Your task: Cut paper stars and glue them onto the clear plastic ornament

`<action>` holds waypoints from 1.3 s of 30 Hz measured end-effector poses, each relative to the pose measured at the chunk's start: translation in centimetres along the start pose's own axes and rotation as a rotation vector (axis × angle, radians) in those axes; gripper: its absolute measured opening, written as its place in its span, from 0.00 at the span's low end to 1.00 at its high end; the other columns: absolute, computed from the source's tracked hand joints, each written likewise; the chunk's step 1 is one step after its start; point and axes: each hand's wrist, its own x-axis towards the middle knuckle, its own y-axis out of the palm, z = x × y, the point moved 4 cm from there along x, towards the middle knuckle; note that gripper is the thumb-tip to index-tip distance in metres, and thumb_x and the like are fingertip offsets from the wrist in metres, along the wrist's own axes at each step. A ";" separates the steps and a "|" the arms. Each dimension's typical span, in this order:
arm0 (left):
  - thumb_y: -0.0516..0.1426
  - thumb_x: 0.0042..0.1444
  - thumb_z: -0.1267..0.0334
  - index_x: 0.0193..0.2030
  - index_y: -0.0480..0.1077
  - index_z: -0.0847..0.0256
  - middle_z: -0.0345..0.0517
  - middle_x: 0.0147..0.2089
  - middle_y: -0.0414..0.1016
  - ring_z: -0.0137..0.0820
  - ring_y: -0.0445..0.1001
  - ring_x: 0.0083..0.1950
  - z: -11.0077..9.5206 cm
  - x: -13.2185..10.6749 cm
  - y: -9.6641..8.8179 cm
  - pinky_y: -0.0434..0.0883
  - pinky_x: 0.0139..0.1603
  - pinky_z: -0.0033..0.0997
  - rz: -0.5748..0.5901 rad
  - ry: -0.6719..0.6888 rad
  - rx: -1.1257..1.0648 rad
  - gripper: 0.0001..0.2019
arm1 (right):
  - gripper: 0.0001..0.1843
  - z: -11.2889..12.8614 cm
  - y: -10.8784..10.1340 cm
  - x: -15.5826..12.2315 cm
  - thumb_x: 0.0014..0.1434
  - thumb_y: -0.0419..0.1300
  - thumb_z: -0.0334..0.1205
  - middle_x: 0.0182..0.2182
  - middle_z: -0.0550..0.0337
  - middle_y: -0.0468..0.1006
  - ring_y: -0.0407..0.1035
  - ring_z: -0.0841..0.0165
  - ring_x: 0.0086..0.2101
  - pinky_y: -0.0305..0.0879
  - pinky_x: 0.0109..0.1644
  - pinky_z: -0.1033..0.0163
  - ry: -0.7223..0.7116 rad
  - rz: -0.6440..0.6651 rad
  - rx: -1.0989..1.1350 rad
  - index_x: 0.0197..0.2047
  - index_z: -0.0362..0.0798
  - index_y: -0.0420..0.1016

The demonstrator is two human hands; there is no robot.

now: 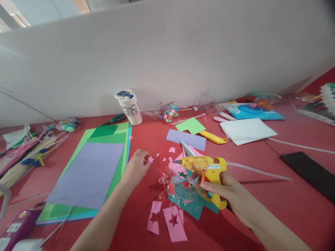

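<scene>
Between the fingertips of my left hand (138, 163) is a small pink paper star (150, 159). My right hand (232, 191) is wrapped round the handle of a yellow hot glue gun (202, 165), fingers by its orange trigger, nozzle pointing left. A clear glue stick (259, 170) sticks out from the gun's back. Below the gun lies a clear plastic piece (172, 191) with coloured stars on it, partly hidden by the gun and my hand. Pink paper pieces with star-shaped cutouts (176, 228) lie nearer me, and teal paper (188, 207) lies under the clear piece.
Stacked coloured paper sheets (89, 174) lie at the left, with pipe cleaners (31, 153) beyond. A white tumbler (128, 108) stands near the wall. A yellow cutter (214, 137), white tissue (247, 131), blue packet (258, 112) and black phone (309, 170) lie to the right.
</scene>
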 end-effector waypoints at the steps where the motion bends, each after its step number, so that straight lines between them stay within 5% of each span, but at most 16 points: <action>1: 0.57 0.52 0.73 0.35 0.70 0.61 0.42 0.36 0.67 0.30 0.70 0.33 0.1 -0.1 0.0 0.70 0.40 0.34 0.001 0.004 0.017 0.05 | 0.26 0.0 0.0 0.0 0.41 0.71 0.50 0.32 0.57 0.77 0.70 0.62 0.33 0.64 0.36 0.60 -0.005 0.005 0.001 0.41 0.46 0.73; 6: 0.57 0.57 0.70 0.34 0.70 0.63 0.42 0.37 0.70 0.30 0.72 0.37 0.3 -0.2 0.2 0.71 0.42 0.35 0.031 0.025 0.085 0.01 | 0.24 -0.3 -0.1 0.1 0.40 0.72 0.51 0.26 0.59 0.76 0.67 0.66 0.29 0.62 0.33 0.63 -0.002 -0.025 -0.033 0.36 0.44 0.73; 12: 0.56 0.62 0.60 0.42 0.71 0.64 0.45 0.42 0.74 0.32 0.74 0.40 0.3 0.0 0.5 0.73 0.42 0.39 0.068 0.030 0.124 0.09 | 0.19 0.7 0.6 -0.3 0.46 0.70 0.46 0.28 0.61 0.75 0.67 0.69 0.28 0.63 0.33 0.64 -0.103 0.036 0.023 0.38 0.45 0.74; 19: 0.52 0.56 0.73 0.30 0.67 0.60 0.42 0.35 0.68 0.32 0.71 0.38 0.0 -0.4 0.4 0.70 0.43 0.36 0.040 0.067 0.096 0.07 | 0.17 1.2 0.9 -0.6 0.45 0.69 0.44 0.27 0.61 0.76 0.66 0.71 0.25 0.62 0.32 0.64 -0.123 -0.002 0.045 0.37 0.44 0.75; 39: 0.54 0.57 0.73 0.32 0.67 0.61 0.39 0.33 0.68 0.30 0.70 0.36 -0.4 -0.6 0.2 0.69 0.40 0.34 0.037 0.079 0.049 0.05 | 0.19 1.7 -0.4 -1.1 0.45 0.68 0.47 0.28 0.59 0.75 0.65 0.68 0.26 0.58 0.31 0.63 -0.187 -0.129 -0.013 0.39 0.45 0.77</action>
